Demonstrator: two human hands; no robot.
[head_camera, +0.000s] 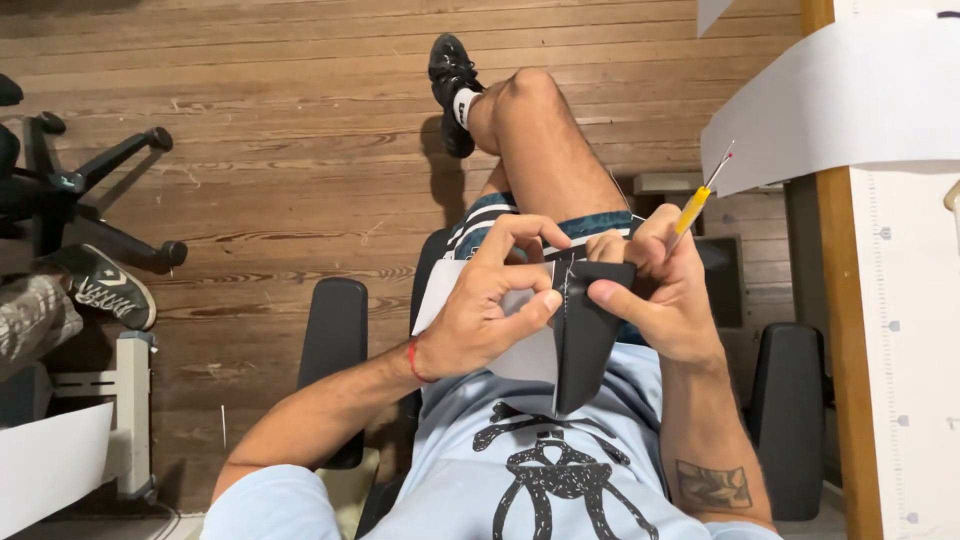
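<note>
both hands' fingers (520, 305) pinch black fabric (585, 340) above the lap

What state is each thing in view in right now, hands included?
Left hand: pinching the black piece at its edge.
Right hand: grip closed on the black piece and the yellow-handled tool.
Black piece: folded, held up between both hands.
Yellow-handled tool: tilted, tip pointing up and away.
White sheet: lying on the lap behind the hands.
Office chair: occupied, armrests free.
</note>
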